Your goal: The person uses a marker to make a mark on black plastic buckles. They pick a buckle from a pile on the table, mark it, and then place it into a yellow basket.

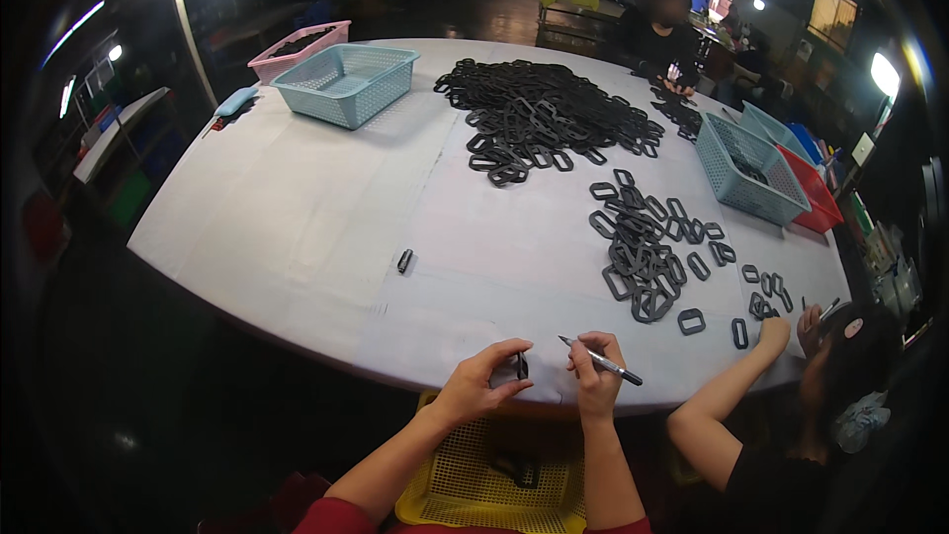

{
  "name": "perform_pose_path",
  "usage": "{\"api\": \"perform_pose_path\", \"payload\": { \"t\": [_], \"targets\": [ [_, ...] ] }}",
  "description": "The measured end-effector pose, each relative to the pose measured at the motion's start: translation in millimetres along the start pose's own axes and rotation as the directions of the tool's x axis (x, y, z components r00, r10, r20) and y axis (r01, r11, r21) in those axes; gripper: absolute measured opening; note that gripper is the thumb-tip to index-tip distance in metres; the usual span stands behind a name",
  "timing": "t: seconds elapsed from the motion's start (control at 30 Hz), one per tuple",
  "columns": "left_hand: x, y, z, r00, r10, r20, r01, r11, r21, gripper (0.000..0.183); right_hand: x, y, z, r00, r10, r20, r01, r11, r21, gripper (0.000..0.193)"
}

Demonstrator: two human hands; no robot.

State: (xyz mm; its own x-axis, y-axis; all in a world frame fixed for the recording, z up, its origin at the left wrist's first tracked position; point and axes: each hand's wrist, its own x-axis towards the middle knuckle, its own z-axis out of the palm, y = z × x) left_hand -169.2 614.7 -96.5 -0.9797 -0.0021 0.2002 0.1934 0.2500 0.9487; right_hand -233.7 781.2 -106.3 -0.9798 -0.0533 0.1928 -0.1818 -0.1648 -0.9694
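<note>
Between the thumb and fingers of my left hand (476, 382) is a small black oblong ring (522, 366), held on edge near the table's front edge. My right hand (597, 386) grips a silver and black marker pen (615, 368), its tip pointing left toward the ring but apart from it. Below my hands, a yellow perforated basket (435, 494) has a few black pieces at its bottom. A loose heap of the same black rings (643, 262) lies ahead and to the right of my right hand. A small black pen cap (405, 261) rests on the white table ahead.
A large pile of black rings (539, 109) covers the table's far middle. Blue baskets stand at the far left (346, 89) and right (751, 178), beside a red basket (816, 188). One co-worker (811, 415) sits close on my right holding a pen; another (662, 40) works across the table.
</note>
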Motion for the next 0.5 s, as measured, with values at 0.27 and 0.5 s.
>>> {"api": "perform_pose_path", "payload": {
  "t": [0.27,0.5],
  "targets": [
    [-5.2,0.7,-0.4,0.997,0.082,-0.010,-0.082,0.996,0.020,0.050,-4.0,-4.3,5.3,1.000,-0.031,-0.001,0.031,0.995,-0.096,0.010],
    [-2.3,-3.8,0.1,1.000,0.002,-0.025,-0.001,1.000,0.017,0.058,-0.6,-4.1,3.9,0.998,0.067,-0.019,-0.068,0.997,-0.027,0.015]
  ]
}}
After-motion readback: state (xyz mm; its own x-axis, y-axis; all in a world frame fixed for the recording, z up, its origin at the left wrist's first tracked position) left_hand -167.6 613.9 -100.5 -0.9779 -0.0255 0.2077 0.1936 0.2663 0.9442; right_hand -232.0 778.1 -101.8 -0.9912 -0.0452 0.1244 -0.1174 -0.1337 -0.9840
